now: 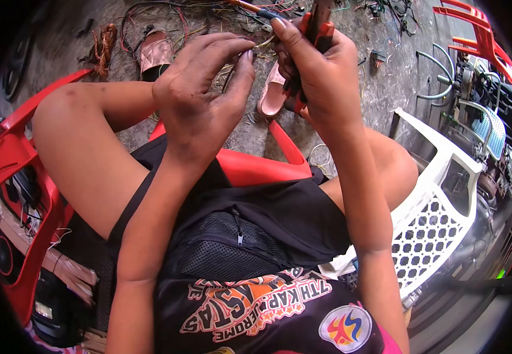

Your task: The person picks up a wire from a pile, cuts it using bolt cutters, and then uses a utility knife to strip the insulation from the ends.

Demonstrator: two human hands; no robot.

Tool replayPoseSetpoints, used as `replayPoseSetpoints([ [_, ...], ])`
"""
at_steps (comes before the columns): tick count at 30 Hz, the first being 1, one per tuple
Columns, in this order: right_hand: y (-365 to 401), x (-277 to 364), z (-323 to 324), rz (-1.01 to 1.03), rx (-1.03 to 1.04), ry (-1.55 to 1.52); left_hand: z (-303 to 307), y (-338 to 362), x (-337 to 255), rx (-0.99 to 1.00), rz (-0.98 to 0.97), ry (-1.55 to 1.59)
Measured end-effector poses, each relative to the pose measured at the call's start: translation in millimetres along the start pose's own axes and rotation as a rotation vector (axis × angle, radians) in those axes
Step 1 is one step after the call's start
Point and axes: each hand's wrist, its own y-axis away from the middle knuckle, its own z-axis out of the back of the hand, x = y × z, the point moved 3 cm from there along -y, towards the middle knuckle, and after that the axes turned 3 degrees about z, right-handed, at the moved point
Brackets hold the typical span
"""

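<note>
underfoot, a bare concrete floor lay strewn with loose wires and pink sandals, with a red chair under the person. the right grip was clamped round red-handled pliers. just beside it, the left grip pinched a thin wire that ran toward the pliers.

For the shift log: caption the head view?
Seated on a red chair, right hand grips red-handled pliers; left hand pinches a thin wire.

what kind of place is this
Probably an informal outdoor repair or wire-salvage spot: tangled wires on bare concrete ground, machinery at the right, and red-handled pliers in the right hand.
</note>
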Motion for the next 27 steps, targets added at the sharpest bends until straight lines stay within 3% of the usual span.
replayPoseSetpoints([
  [2,0,3,1,-0.131,-0.086,0.289,1,-2,-5,0.032,-0.071,-0.048],
  [9,3,1,1,-0.04,-0.022,0.246,1,1,-4,0.076,-0.119,-0.094],
  [12,3,-1,0,-0.112,-0.052,0.242,-1,0,-6,0.118,-0.044,0.039],
  [14,3,0,0,-0.174,-0.085,0.071,-2,2,-3,0.13,0.22,0.261],
  [27,3,-13,0,-0.207,-0.087,0.119,-5,7,-3,0.224,0.295,0.159],
])
